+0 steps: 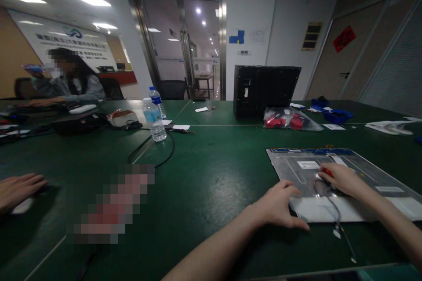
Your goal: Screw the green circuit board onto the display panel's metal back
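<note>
A flat grey display panel (290, 171) lies back side up on the green table, a blue circuit strip (306, 151) along its far edge. My left hand (280, 206) touches its near left corner, thumb and fingers spread apart. Over the middle of the panel my right hand (339, 178) is closed in a pinch on a small red item (329, 172), mostly hidden by the fingers. Below that hand a grey cable (335, 210) runs across the white strip (356, 210) on the near edge. Its white connectors (336, 232) hang onto the table.
A black box-like housing (263, 90) stands behind the panel, with a clear bag of red parts (285, 120) before it. Two water bottles (154, 120) stand left of centre near a black cable (173, 149). Another person's hand (23, 189) rests at far left; a person (79, 79) sits beyond.
</note>
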Available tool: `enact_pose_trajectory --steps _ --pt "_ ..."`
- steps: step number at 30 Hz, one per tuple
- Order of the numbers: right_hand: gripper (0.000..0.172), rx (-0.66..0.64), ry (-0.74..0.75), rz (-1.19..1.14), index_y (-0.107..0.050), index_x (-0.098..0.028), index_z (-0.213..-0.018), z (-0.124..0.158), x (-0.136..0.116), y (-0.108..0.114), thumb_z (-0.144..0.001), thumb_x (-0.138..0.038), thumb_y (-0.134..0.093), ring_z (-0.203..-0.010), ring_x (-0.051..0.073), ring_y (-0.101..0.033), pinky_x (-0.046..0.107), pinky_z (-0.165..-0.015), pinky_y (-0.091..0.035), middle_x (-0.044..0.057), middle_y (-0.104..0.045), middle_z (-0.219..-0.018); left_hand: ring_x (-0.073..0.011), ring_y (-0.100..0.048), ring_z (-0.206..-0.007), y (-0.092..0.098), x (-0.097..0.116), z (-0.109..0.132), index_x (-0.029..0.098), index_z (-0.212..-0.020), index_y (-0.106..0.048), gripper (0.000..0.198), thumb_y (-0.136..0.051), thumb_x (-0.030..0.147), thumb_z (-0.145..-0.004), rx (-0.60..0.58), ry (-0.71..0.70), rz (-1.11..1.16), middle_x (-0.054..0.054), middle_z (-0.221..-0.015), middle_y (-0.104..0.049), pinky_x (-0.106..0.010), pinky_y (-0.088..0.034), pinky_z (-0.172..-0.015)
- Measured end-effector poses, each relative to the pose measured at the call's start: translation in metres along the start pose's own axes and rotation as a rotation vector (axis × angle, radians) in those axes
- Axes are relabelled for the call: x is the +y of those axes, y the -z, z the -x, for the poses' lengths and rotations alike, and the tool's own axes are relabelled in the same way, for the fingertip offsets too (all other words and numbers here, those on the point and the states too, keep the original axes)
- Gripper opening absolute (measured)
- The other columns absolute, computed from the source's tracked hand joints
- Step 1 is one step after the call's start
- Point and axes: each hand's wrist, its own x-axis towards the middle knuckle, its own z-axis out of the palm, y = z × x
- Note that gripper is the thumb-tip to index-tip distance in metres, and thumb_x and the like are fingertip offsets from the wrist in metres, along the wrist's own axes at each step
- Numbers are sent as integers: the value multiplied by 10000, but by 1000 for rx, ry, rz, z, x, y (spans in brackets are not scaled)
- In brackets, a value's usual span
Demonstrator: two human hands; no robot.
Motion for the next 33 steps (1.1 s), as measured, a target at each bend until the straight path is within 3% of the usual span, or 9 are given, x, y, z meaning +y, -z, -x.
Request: enact_pose_trajectory --steps 5,10,18,24,33 --pt "254 -1 8 3 -681 -190 -827 2 5 -3 -851 -271 -441 -754 233 -667 291 -628 -456 92 -730 -838 -311 -537 -1219 -1 1 1 134 -1300 -563 886 -879 542 -580 42 36 19 -154 -1335 -510 -380 -449 -1060" --pt "277 15 19 71 -679 -179 -872 1 -5 0 -878 -213 -404 -820 242 -681 310 -671 -467 106 -727 -941 -314 -538 -1197 1 3 2 134 -1310 -546 943 -844 632 -567 19 69 -25 -159 -1346 -498 -382 -473 -1026" --pt "303 47 -24 83 -691 -173 -1053 7 -9 5 -846 -258 -487 -967 296 -682 386 -785 -516 138 -704 -1149 -356 -510 -1178 -3 6 8 111 -1254 -534 1067 -794 773 -459 223 198 -242 -174 -1250 -569 -488 -359 -1091" --pt "226 -79 -75 -62 -702 -185 -815 34 20 10 -785 -366 -570 -772 288 -682 374 -684 -526 128 -729 -859 -349 -523 -1167 -13 8 5 78 -1205 -551 1022 -721 820 -523 179 258 -298 -178 -1186 -597 -535 -292 -1134" --pt "254 -38 -21 -204 -723 -241 -799 56 46 -2 -833 -345 -494 -792 277 -676 354 -709 -524 121 -725 -896 -335 -536 -1176 -17 12 3 72 -1205 -562 947 -663 814 -625 147 245 -316 -185 -1200 -607 -557 -275 -1145"
